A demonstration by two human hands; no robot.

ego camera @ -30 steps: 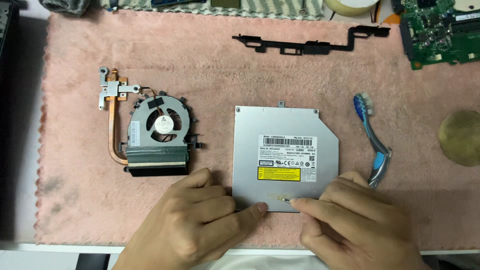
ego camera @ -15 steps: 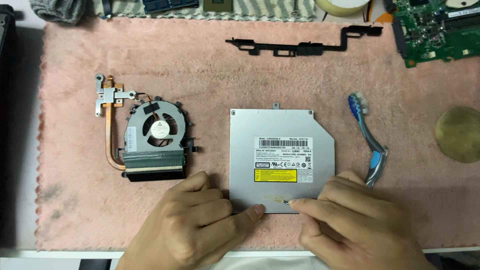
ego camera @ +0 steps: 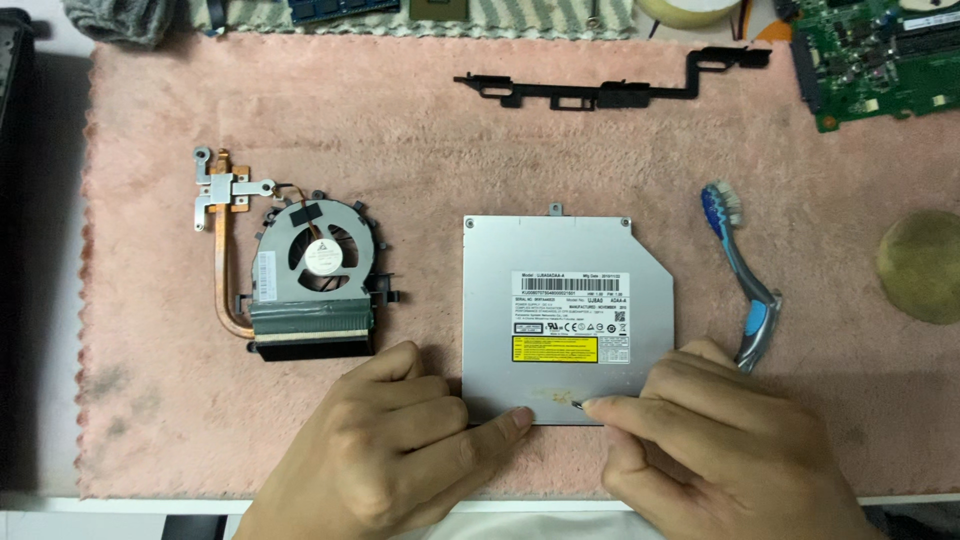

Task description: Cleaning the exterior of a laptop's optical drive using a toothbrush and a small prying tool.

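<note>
A flat silver optical drive with a white and yellow label lies on a pink cloth mat. My left hand rests on the mat at the drive's near left corner, its thumb pressing the near edge. At the near right side, my right hand pinches a thin dark tool whose tip touches the drive's near edge, beside a yellowish smear.
A laptop cooling fan with a copper heat pipe lies left of the drive. A blue toothbrush lies to the right. A black plastic bracket sits at the back, a green circuit board at the back right, a round tan pad at right.
The view has shifted slightly, so everything sits a little lower in the frame. Both hands stay at the drive's near edge in the same hold.
</note>
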